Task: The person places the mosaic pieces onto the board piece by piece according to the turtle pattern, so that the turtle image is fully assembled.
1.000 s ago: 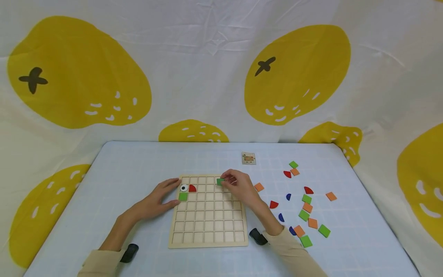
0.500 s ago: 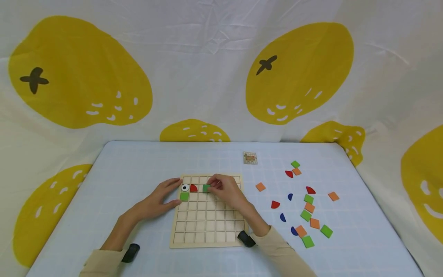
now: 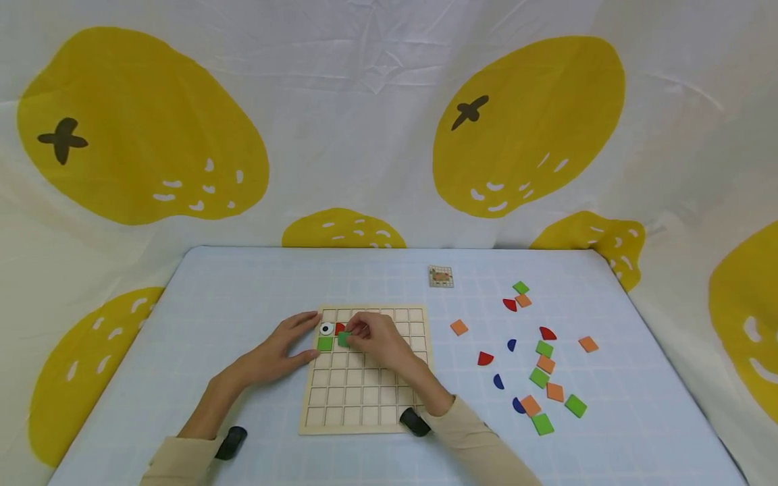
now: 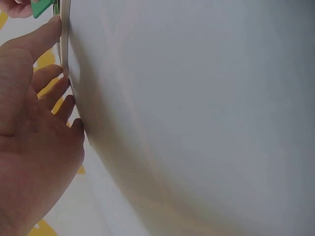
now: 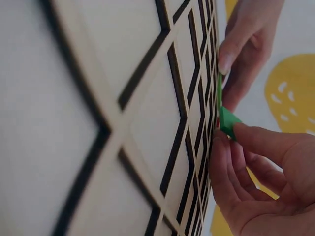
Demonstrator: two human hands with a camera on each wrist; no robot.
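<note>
My right hand pinches a green square tile between thumb and fingers, close over the wooden grid board. In the right wrist view the pinched tile is tilted against the board's surface. My left hand lies along the board's left edge, its fingers extended and fingertips touching the frame; the left wrist view shows this hand from the palm side. Set in the board's upper left are a round eye tile, a partly covered red quarter-circle tile and a second green square tile.
Right of the board lie scattered loose pieces: orange squares such as one orange tile, green squares, red quarter circles and blue half circles. A small picture card lies behind the board near the table's back.
My right hand has carried the green square tile leftward across the board, from its upper right to beside the first green tile. The left hand has stayed at the board's edge.
</note>
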